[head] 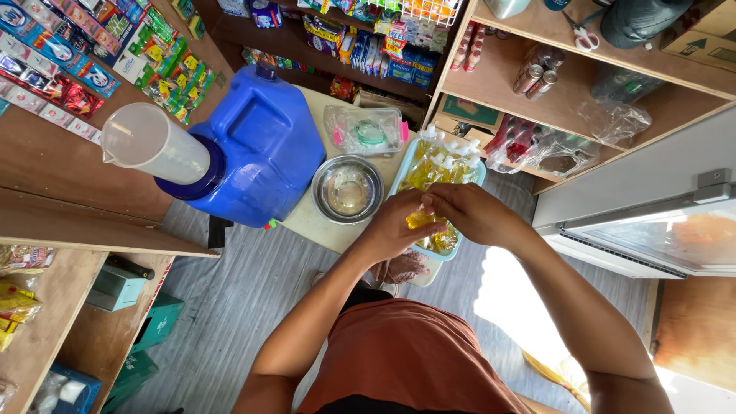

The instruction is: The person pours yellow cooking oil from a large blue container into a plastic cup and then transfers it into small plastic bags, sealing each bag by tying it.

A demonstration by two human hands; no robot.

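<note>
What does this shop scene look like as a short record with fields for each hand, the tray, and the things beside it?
left hand: pinching a small clear bag of yellow liquid
right hand: gripping the same bag's top
tray: pale blue plastic tray, filled with knotted bags of yellow liquid
beside tray: round steel bowl
further left: large blue plastic jug, with a clear measuring pitcher against its neck
behind bowl: clear lidded plastic box
</note>
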